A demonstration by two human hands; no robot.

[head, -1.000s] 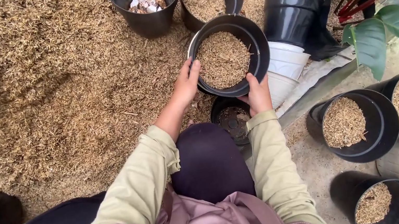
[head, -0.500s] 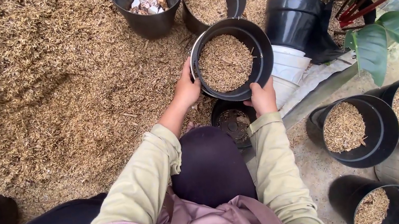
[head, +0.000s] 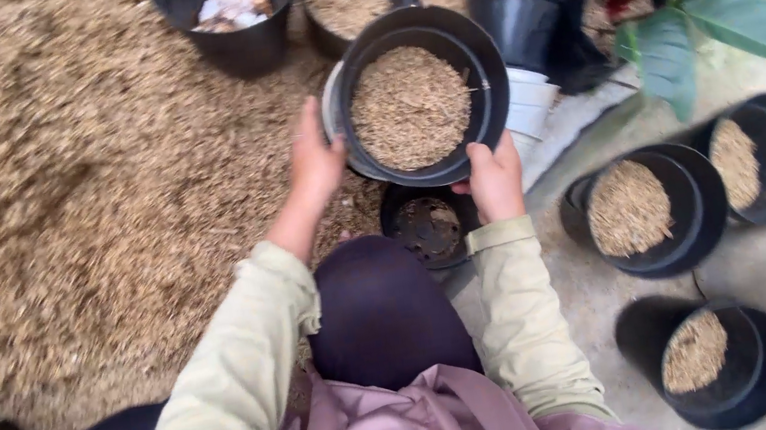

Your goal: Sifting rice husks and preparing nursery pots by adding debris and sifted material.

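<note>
**Filled black pot held in both hands above husk pile**

A black plastic pot, filled with tan husk material almost to the rim, is gripped at both sides. The left hand is closed on the pot's left wall, fingers wrapped around the outside. The right hand is clasped on the lower right rim, thumb over the edge. The pot is held in front of the person, above a smaller dark pot that sits on the ground near the knee. A large husk pile is spread to the left. A stack of white pots is seen just behind the held pot. Three filled pots are grouped to the right on bare concrete. A container of pale scraps is placed at the top
</note>
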